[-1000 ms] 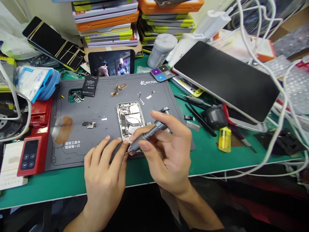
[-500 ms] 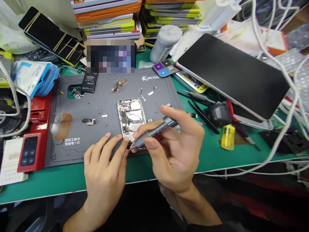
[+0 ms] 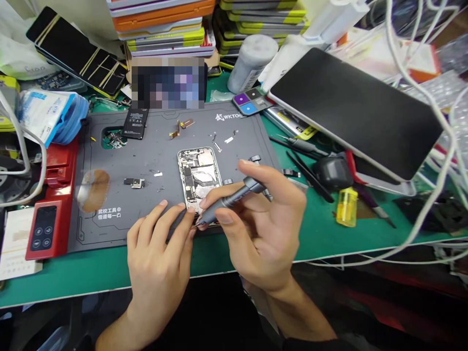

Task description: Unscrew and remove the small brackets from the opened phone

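My right hand (image 3: 265, 219) is closed around a dark grey pen-style screwdriver (image 3: 230, 200), with the index finger bent over its capped end. The tool slants down to the left, its tip at the lower end of an opened phone (image 3: 204, 176), whose inner parts are exposed. Spread fingers of my left hand (image 3: 159, 243) rest on the mat and against the phone's lower left corner. My right hand covers the phone's lower right part. Exactly what the tip touches is too small to make out.
On the grey work mat (image 3: 109, 234) lie a small metal-and-black part (image 3: 134, 183), a phone battery (image 3: 135, 123), copper-coloured flex pieces (image 3: 183, 127) and several tiny bits. Tweezers (image 3: 310, 175), a yellow container (image 3: 346, 207) and a tablet (image 3: 354, 112) are on the right. White cables cross the right side.
The screwdriver's capped end and my right hand have shifted slightly left, the tip staying at the phone's lower end. My left hand has hardly moved.
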Demonstrator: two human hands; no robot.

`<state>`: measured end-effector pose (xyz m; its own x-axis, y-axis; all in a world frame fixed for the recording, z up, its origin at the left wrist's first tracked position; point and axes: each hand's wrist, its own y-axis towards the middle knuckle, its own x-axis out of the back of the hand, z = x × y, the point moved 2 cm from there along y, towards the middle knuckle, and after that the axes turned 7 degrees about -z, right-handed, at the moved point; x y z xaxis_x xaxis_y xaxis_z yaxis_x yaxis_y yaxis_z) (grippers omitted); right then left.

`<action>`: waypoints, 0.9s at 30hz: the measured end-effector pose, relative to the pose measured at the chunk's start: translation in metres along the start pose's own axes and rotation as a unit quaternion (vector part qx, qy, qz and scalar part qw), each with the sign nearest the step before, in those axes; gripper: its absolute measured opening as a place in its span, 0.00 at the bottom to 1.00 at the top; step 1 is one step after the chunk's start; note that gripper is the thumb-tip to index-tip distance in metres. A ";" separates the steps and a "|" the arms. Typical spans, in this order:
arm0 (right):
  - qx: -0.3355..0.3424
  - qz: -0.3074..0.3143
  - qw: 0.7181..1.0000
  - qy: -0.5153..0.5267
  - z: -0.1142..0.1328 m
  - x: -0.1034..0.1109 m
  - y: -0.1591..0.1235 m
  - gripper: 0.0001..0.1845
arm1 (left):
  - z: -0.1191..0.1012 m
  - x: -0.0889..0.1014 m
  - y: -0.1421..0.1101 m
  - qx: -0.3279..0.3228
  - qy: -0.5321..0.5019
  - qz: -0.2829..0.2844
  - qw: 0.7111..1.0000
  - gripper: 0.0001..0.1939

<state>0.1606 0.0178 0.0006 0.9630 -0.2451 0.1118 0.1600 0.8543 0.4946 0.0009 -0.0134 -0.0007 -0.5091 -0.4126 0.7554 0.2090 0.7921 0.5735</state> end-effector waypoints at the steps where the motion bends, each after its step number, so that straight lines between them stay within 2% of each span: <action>1: 0.003 -0.001 1.000 0.003 0.000 0.000 0.000 0.30 | 0.000 0.000 0.000 0.000 0.000 0.000 1.000 0.15; 10: 0.000 -0.005 1.000 0.020 -0.001 -0.001 0.001 0.31 | -0.001 0.000 0.001 -0.002 0.004 -0.004 1.000 0.14; 18: 0.010 -0.010 0.997 0.081 0.004 -0.002 0.005 0.32 | 0.001 -0.001 0.000 -0.007 0.001 -0.006 1.000 0.14; 27: 0.015 -0.007 0.999 0.046 0.005 -0.002 0.004 0.30 | 0.001 -0.001 0.000 -0.008 0.000 -0.009 1.000 0.14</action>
<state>0.1582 0.0197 0.0069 0.9768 -0.2126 0.0267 0.1678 0.8366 0.5215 0.0009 -0.0129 -0.0020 -0.5129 -0.4262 0.7451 0.2137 0.7773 0.5918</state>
